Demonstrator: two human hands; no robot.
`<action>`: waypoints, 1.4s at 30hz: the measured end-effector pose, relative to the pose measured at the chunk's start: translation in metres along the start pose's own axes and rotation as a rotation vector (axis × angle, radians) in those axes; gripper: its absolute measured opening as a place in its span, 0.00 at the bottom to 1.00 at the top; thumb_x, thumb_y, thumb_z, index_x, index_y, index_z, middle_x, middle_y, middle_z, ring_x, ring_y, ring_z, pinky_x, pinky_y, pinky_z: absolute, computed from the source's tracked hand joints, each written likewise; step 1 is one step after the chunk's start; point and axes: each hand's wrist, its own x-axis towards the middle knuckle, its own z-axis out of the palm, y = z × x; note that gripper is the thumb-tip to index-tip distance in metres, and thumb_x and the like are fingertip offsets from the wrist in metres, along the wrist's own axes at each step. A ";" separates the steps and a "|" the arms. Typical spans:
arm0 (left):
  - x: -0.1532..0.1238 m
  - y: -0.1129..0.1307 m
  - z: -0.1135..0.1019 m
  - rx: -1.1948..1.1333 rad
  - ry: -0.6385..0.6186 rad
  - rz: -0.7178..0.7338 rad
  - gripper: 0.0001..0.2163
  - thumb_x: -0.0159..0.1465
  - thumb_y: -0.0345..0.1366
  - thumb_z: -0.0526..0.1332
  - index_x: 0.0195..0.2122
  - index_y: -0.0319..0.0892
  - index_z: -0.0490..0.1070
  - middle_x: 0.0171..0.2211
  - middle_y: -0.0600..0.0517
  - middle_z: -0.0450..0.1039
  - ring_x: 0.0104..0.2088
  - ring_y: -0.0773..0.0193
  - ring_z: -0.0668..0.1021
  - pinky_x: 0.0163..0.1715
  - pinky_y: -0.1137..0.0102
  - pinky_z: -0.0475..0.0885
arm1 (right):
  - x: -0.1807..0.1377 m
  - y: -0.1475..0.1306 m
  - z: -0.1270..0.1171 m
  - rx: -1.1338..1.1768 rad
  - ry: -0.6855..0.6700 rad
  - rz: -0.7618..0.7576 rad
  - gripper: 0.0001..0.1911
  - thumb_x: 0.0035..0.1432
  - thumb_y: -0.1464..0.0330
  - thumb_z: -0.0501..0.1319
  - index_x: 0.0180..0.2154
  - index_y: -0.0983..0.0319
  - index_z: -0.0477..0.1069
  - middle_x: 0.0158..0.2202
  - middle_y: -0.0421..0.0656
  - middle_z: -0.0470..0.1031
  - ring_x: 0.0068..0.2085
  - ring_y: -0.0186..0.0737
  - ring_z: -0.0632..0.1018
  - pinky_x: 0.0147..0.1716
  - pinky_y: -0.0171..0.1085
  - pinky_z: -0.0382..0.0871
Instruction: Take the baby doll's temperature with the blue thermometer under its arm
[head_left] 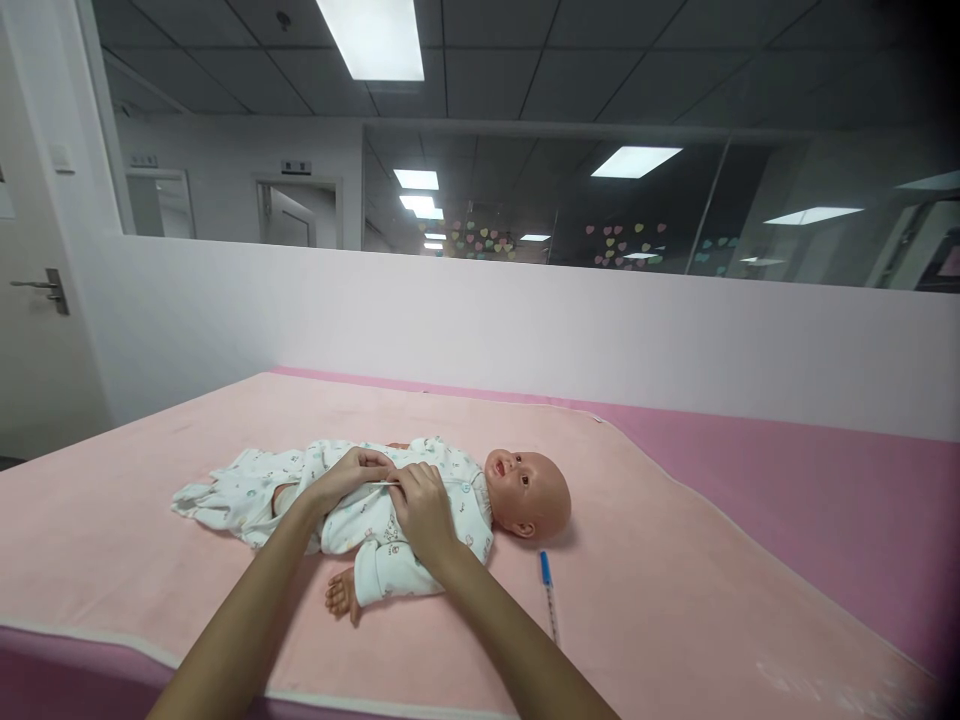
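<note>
A baby doll (525,490) lies on its back on a pink blanket (187,450), head to the right. It wears a white patterned romper (247,490). My left hand (349,475) and my right hand (421,505) meet over the doll's chest. Both pinch the front edges of the romper, fingers closed on the cloth. The doll's near hand (341,597) sticks out of a sleeve below my arms.
A thin thermometer with a blue cap (549,592) lies on the blanket to the right of my right forearm. A darker pink sheet (825,500) covers the bed to the right. A white wall with glass above stands behind. A door (37,290) is at far left.
</note>
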 end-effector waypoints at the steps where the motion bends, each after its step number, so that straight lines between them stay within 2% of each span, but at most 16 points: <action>1: 0.000 0.000 0.000 -0.020 0.002 0.001 0.08 0.49 0.37 0.63 0.26 0.36 0.73 0.25 0.51 0.72 0.28 0.65 0.72 0.31 0.72 0.66 | 0.000 -0.001 0.000 0.010 0.004 0.004 0.04 0.56 0.74 0.53 0.32 0.61 0.65 0.30 0.40 0.68 0.33 0.37 0.66 0.35 0.36 0.58; 8: -0.001 -0.001 -0.002 -0.078 0.059 -0.016 0.08 0.48 0.37 0.65 0.26 0.37 0.73 0.25 0.52 0.72 0.28 0.67 0.72 0.30 0.73 0.65 | 0.001 -0.005 -0.005 0.014 0.040 0.053 0.07 0.58 0.72 0.50 0.33 0.61 0.66 0.29 0.41 0.67 0.32 0.37 0.66 0.35 0.36 0.57; 13: 0.001 -0.002 -0.003 -0.068 0.083 -0.036 0.09 0.48 0.37 0.65 0.26 0.36 0.73 0.25 0.51 0.72 0.27 0.66 0.72 0.29 0.73 0.65 | 0.001 -0.005 -0.003 -0.013 0.088 0.072 0.07 0.56 0.73 0.51 0.31 0.61 0.66 0.27 0.41 0.66 0.32 0.37 0.65 0.36 0.37 0.56; 22: 0.000 -0.004 -0.006 -0.130 0.014 -0.035 0.10 0.49 0.38 0.65 0.29 0.36 0.73 0.26 0.51 0.72 0.28 0.67 0.72 0.30 0.73 0.65 | 0.003 -0.006 -0.004 -0.025 0.101 0.113 0.05 0.56 0.71 0.52 0.31 0.61 0.66 0.27 0.40 0.66 0.33 0.37 0.65 0.37 0.37 0.56; 28: -0.002 -0.004 -0.010 -0.112 -0.061 -0.059 0.19 0.43 0.32 0.69 0.37 0.38 0.72 0.31 0.49 0.74 0.32 0.65 0.73 0.34 0.72 0.67 | 0.002 -0.006 -0.005 -0.035 0.093 0.112 0.06 0.57 0.70 0.52 0.31 0.60 0.66 0.28 0.40 0.67 0.34 0.37 0.66 0.37 0.37 0.56; 33: -0.002 -0.003 -0.012 -0.074 -0.060 -0.070 0.16 0.46 0.35 0.67 0.37 0.37 0.74 0.32 0.47 0.75 0.33 0.62 0.74 0.36 0.69 0.67 | 0.001 -0.005 -0.004 -0.030 0.105 0.099 0.06 0.58 0.70 0.51 0.30 0.61 0.65 0.27 0.40 0.66 0.32 0.36 0.66 0.36 0.36 0.56; 42: 0.000 -0.005 -0.015 -0.044 -0.131 -0.005 0.13 0.49 0.35 0.65 0.36 0.38 0.76 0.33 0.46 0.77 0.38 0.58 0.75 0.43 0.66 0.65 | 0.001 -0.005 -0.003 -0.037 0.101 0.095 0.07 0.58 0.70 0.51 0.29 0.61 0.65 0.27 0.40 0.66 0.32 0.36 0.65 0.37 0.36 0.56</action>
